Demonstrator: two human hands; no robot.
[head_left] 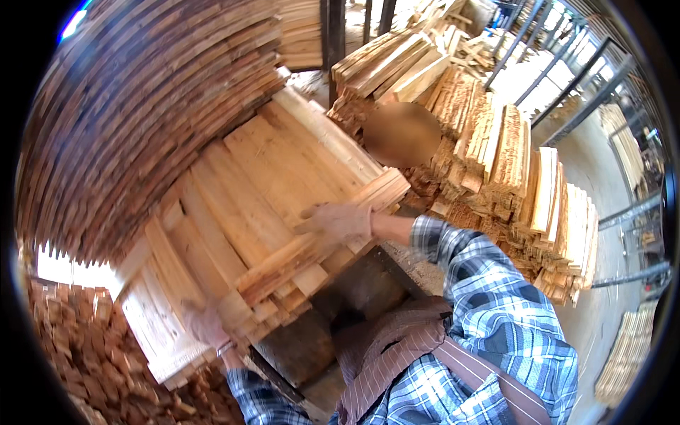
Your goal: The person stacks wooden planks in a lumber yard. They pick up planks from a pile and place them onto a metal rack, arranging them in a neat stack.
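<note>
A waist-high stack of pale wooden planks [269, 166] lies in front of me, its boards side by side with ends toward me. Along the near edge, a narrow wooden strip [273, 275] lies crosswise over the board ends. My right hand [336, 223], in a light work glove, rests over this edge with fingers stretched out across the boards. Farther left, my left hand [205, 324], also gloved, is at the near left board ends. Motion smears its fingers, so its grip is unclear. One narrow board [170, 255] lies a little askew near it.
A tall stack of thin boards [142, 120] rises at the far left. Small wood pieces [92, 354] are heaped at lower left. Rough-cut timber bundles [496, 163] stand on the right beside metal posts [584, 106]. A dark metal surface [304, 347] is below the planks.
</note>
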